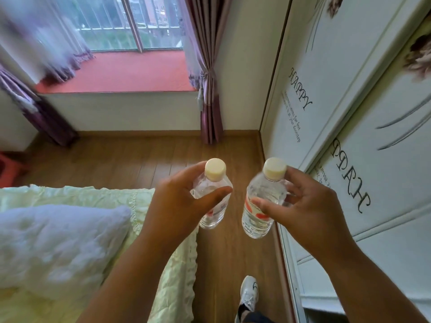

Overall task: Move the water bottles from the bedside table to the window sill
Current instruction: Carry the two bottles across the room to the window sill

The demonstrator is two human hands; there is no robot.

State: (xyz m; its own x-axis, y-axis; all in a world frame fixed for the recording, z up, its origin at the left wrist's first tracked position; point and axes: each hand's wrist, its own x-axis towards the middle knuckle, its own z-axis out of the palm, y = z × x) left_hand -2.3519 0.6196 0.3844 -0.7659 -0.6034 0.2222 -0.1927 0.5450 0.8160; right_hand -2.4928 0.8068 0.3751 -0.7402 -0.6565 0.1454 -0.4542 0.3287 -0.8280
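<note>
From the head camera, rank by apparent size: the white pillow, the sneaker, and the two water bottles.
1. Fluffy white pillow, by far the largest.
2. The two clear plastic water bottles with cream caps, left-hand bottle and right-hand bottle: they look alike, so unranked.
3. White sneaker, though farther from the camera, so unsure.

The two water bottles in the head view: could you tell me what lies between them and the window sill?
In the head view, bare wooden floor, then the white wall below the window sill; nothing stands between.

"HAPPY" on both wardrobe doors [345, 94], smaller script unreadable
</note>
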